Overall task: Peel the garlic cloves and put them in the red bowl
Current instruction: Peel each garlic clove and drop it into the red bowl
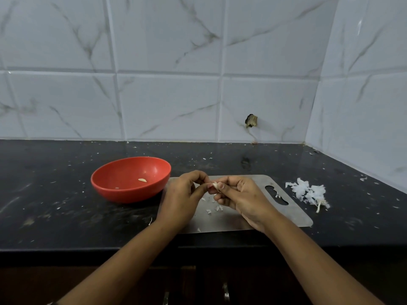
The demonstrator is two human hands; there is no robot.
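By bowl (132, 158) rim: left hand (182, 194), clove (215, 185).

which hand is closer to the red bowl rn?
Left. The left hand sits just right of the red bowl, close to its rim. The right hand is farther right, over the steel cutting board. Both pinch the garlic clove between them.
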